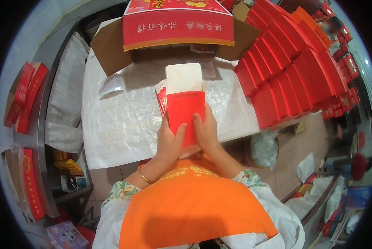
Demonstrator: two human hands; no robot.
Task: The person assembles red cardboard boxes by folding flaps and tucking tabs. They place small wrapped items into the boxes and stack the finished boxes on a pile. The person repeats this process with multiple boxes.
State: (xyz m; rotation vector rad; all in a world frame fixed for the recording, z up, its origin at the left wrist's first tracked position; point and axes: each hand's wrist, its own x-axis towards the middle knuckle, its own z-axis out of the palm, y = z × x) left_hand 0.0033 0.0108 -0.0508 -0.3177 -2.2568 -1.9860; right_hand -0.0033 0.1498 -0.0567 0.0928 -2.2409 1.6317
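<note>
My left hand (pixel 168 140) and my right hand (pixel 207 129) hold a stack of flat red paper envelopes (pixel 186 110) between them, above the near edge of the table. Both thumbs press on the front envelope, while the other fingers go behind the stack and are mostly hidden. A pale, round-cornered flap (pixel 184 78) stands up from the top of the front envelope. The edges of several more envelopes (pixel 161 97) fan out at the left side. Beyond my hands lies a table covered with white sheeting (pixel 119 141).
A large red carton (pixel 179 31) with its brown flaps spread stands at the table's far side. Rows of red boxes (pixel 296 89) are stacked along the right. More red boxes (pixel 22 95) stand on the left. A clear plastic bag (pixel 264 149) sits below the table's right edge.
</note>
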